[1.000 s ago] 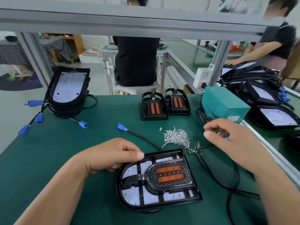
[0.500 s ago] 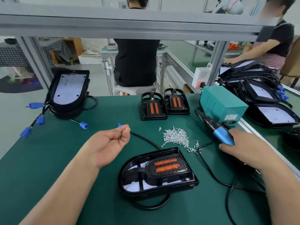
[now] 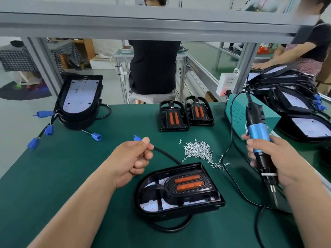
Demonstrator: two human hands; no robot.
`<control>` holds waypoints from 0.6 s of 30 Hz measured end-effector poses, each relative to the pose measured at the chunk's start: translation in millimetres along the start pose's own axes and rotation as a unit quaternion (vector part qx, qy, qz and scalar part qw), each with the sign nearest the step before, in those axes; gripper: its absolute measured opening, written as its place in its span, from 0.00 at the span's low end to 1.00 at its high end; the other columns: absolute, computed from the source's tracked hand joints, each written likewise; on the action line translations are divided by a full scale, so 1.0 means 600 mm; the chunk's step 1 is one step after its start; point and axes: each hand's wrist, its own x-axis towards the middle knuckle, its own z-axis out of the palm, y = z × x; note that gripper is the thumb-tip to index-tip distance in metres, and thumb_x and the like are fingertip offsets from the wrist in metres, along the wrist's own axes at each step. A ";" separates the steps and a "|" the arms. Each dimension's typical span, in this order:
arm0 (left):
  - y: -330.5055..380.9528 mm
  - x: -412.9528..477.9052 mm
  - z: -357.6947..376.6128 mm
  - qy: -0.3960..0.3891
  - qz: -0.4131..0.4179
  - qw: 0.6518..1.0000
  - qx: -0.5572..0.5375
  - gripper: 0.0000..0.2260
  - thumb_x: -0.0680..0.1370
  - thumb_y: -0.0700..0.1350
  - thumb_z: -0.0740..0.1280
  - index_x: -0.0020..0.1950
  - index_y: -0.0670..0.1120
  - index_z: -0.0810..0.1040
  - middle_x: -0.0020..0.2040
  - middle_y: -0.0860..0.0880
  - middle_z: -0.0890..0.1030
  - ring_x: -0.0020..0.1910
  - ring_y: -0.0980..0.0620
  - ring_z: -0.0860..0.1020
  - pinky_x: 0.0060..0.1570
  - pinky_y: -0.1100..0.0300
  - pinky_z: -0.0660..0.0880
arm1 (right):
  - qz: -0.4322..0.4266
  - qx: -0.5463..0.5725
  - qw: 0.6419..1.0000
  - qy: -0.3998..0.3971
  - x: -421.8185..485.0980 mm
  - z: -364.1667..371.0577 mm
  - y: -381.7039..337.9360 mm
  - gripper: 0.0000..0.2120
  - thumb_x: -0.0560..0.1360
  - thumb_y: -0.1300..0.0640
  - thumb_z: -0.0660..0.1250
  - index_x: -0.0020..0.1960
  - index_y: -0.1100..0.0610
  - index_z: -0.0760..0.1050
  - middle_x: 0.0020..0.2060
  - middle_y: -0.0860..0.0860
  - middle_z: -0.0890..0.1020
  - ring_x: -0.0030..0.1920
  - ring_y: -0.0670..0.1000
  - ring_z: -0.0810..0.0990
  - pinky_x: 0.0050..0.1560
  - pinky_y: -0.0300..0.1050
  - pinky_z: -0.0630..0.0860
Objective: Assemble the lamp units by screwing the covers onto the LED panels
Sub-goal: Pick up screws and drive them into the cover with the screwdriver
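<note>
1. The lamp (image 3: pixel 179 212) is lying flat on the green counter (image 3: pixel 68 169), low in the middle of the frame. Its black cover (image 3: pixel 188 183), with two orange strips, is sitting on top of the white light panel (image 3: pixel 151 205).
2. A black cord (image 3: pixel 166 155) is running from the lamp up toward a blue plug (image 3: pixel 137 138). Another bit of cord is looping out under the lamp's near edge.
3. The left hand (image 3: pixel 132 158) is showing just left of the lamp, in front of the blue plug. Its grip is curled in, with the thumb pressing on the first finger. I cannot tell if anything small is inside it.
4. The right hand (image 3: pixel 272 158) is at the right of the frame. Its grip is wrapping tight around a power screwdriver (image 3: pixel 258 138) with a blue body. The tip is pointing down, off to the right of the lamp.
5. A pile of small silver screws (image 3: pixel 198 150) is lying on the counter between the two hands, just above the lamp.
6. Two more black covers (image 3: pixel 172 117) are sitting side by side in the upper middle.
7. A stack of panels (image 3: pixel 80 101) is sitting at the upper left, with blue plugs hanging near it.
8. A teal box (image 3: pixel 238 120) is standing behind the screwdriver.
</note>
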 end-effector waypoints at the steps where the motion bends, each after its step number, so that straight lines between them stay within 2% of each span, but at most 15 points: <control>1: -0.001 0.001 0.001 0.001 -0.009 1.000 0.002 0.13 0.87 0.50 0.63 0.55 0.39 0.77 0.35 0.47 0.77 0.24 0.57 0.63 0.20 0.67 0.58 | 0.003 0.049 0.999 -0.011 -0.001 0.008 -0.001 0.15 0.76 0.61 0.72 0.62 0.62 0.81 0.36 0.53 0.76 0.33 0.51 0.75 0.29 0.43 0.76; 3: -0.001 0.002 0.001 -0.011 -0.035 0.999 -0.003 0.12 0.88 0.46 0.61 0.57 0.38 0.77 0.37 0.45 0.79 0.27 0.56 0.65 0.21 0.66 0.60 | 0.004 0.123 0.992 -0.019 -0.001 0.024 -0.007 0.15 0.76 0.59 0.70 0.61 0.62 0.80 0.37 0.52 0.78 0.33 0.50 0.77 0.27 0.42 0.77; 5: -0.002 0.003 -0.003 -0.033 -0.043 0.999 -0.005 0.10 0.87 0.41 0.60 0.59 0.36 0.77 0.39 0.45 0.80 0.28 0.56 0.66 0.22 0.66 0.61 | 0.010 0.182 0.983 -0.017 -0.001 0.040 -0.015 0.10 0.82 0.56 0.64 0.59 0.60 0.79 0.38 0.53 0.79 0.32 0.50 0.78 0.27 0.42 0.78; 8: -0.006 0.007 -0.009 -0.064 -0.027 0.998 -0.011 0.11 0.87 0.41 0.62 0.58 0.36 0.81 0.39 0.46 0.80 0.28 0.57 0.66 0.22 0.67 0.62 | 0.007 0.249 0.969 -0.012 -0.001 0.058 -0.027 0.13 0.85 0.51 0.61 0.58 0.60 0.77 0.38 0.52 0.79 0.33 0.50 0.77 0.31 0.41 0.79; 11: -0.012 0.013 -0.014 -0.093 -0.003 0.996 -0.010 0.11 0.85 0.41 0.66 0.57 0.38 0.86 0.40 0.48 0.78 0.30 0.57 0.67 0.25 0.68 0.63 | -0.025 0.293 0.956 0.006 -0.001 0.070 -0.049 0.11 0.84 0.51 0.63 0.57 0.59 0.77 0.38 0.51 0.79 0.35 0.49 0.78 0.34 0.40 0.80; 14: -0.015 0.017 -0.018 -0.110 0.013 0.994 0.019 0.10 0.83 0.38 0.68 0.60 0.40 0.87 0.43 0.47 0.81 0.31 0.57 0.67 0.26 0.67 0.64 | -0.047 0.358 0.932 0.021 0.003 0.081 -0.076 0.09 0.83 0.52 0.67 0.55 0.58 0.77 0.39 0.50 0.79 0.36 0.48 0.78 0.39 0.40 0.81; 18: -0.018 0.019 -0.018 -0.118 0.022 0.992 0.034 0.09 0.83 0.35 0.67 0.58 0.40 0.87 0.50 0.42 0.86 0.29 0.57 0.66 0.25 0.68 0.64 | -0.062 0.433 0.898 0.053 0.015 0.107 -0.101 0.05 0.80 0.58 0.71 0.52 0.58 0.75 0.38 0.51 0.79 0.36 0.50 0.79 0.44 0.45 0.81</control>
